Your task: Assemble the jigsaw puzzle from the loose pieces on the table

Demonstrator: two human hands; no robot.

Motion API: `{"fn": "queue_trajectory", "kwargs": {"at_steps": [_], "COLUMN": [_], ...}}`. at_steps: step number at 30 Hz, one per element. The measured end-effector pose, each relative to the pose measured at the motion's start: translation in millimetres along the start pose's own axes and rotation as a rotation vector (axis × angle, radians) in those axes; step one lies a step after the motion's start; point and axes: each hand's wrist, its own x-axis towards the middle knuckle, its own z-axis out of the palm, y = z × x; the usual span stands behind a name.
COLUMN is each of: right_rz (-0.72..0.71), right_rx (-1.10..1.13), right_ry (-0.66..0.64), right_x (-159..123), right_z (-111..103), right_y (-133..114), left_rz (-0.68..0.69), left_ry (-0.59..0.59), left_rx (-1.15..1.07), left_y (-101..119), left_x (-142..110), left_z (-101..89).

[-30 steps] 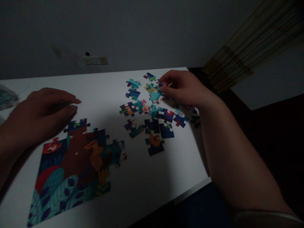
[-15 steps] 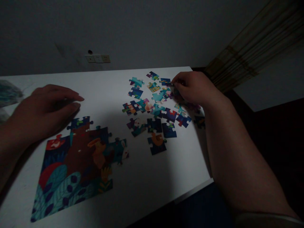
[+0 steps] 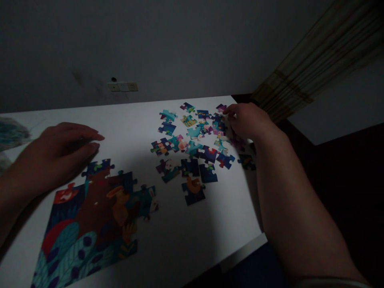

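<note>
On the left of the white table, my left hand point(image 3: 64, 150) rests open, thumb and fingers apart, just behind a partly joined puzzle point(image 3: 99, 216) with a brown bear, an orange jug and teal leaves. My right hand point(image 3: 247, 118) is at the far right, over the back of a spread of loose puzzle pieces point(image 3: 195, 150). Its index fingertip is at the edge of a purple puzzle piece point(image 3: 221, 108); the thumb sits a little apart from it, and the other fingers are curled and partly hidden. A dark piece point(image 3: 247, 161) lies beside my right forearm.
A clear plastic bag point(image 3: 13, 134) with something bluish lies at the table's left edge. Behind the white table point(image 3: 126, 120) stands a grey wall with a socket panel point(image 3: 122, 87). A curtain point(image 3: 288, 76) hangs at the right, past the table's edge.
My right hand has shifted right, away from the blue piece at the back, and the purple piece now shows by its fingertip. My left hand stays put. The whole view has tilted slightly upward.
</note>
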Motion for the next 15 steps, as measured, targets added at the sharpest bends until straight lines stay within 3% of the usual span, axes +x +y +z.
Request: {"fn": "queue_trajectory", "kwargs": {"at_steps": [7,15], "right_rz": [0.153,0.074], "right_rx": [0.098,0.17], "right_ry": [-0.037,-0.105], "right_x": [11.5,10.8], "right_z": [13.6,12.3], "right_y": [34.7,25.7], "left_rz": [0.057,0.017], "left_ry": [-0.056,-0.081], "left_rx": [0.033,0.009], "left_y": [-23.2,-1.0], "left_x": [5.5,4.4], "left_z": [3.1,-4.0]}}
